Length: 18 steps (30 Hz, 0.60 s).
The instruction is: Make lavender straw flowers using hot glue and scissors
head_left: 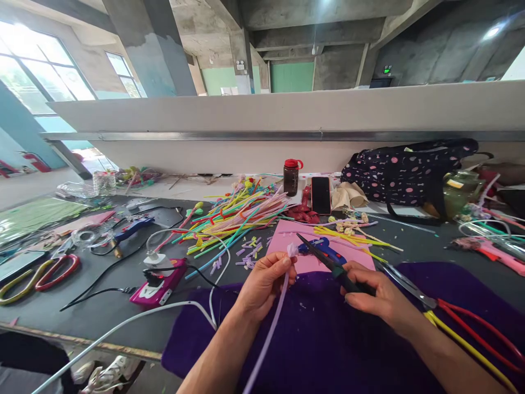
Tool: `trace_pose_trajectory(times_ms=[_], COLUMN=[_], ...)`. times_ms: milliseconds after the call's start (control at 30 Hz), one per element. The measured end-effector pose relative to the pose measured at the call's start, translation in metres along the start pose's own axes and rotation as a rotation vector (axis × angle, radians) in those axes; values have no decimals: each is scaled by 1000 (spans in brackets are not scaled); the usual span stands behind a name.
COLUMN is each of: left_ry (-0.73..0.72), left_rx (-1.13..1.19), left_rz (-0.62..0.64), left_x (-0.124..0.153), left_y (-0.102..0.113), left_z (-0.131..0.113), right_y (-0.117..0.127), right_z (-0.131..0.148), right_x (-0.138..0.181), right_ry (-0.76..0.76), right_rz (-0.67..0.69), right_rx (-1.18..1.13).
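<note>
My left hand [264,282] pinches a pale lilac straw [268,334] near its top, where the end is curled into a small knot. My right hand [369,295] is closed on a pair of dark-handled scissors [324,257], with the blades pointing up and left toward the straw's tip. Both hands hover over a purple cloth [328,339] spread across the dark table [102,306]. Just behind them lies a pink sheet [287,241] with a blue glue gun [324,249] on it.
A heap of coloured straws [233,219] lies centre-left with cut bits nearby. A pink glue gun [158,284] and cables sit left, and red and yellow scissors [463,323] right. A red-capped bottle [291,176], phone [320,195] and dotted bag [406,172] stand behind.
</note>
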<state>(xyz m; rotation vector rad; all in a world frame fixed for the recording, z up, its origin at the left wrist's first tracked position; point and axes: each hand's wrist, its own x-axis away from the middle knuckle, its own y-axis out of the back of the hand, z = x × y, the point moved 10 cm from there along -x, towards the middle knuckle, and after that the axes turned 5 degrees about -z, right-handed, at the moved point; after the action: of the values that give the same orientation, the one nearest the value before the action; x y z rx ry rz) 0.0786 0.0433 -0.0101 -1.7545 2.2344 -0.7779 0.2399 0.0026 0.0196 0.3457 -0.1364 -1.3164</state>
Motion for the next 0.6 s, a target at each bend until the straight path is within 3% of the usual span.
trace_pose_trajectory(times_ms=[133, 300, 600], left_ry=[4, 5, -127], left_rx=[-7, -14, -143], left_rz=[-23, 36, -87], left_x=[1, 2, 0], left_y=[5, 1, 11], left_z=[-1, -3, -18], right_y=[-1, 0, 2], right_z=[1, 1, 10], right_x=[1, 2, 6], right_ry=[4, 11, 61], right_rz=[7, 7, 62], right_rx=[0, 6, 92])
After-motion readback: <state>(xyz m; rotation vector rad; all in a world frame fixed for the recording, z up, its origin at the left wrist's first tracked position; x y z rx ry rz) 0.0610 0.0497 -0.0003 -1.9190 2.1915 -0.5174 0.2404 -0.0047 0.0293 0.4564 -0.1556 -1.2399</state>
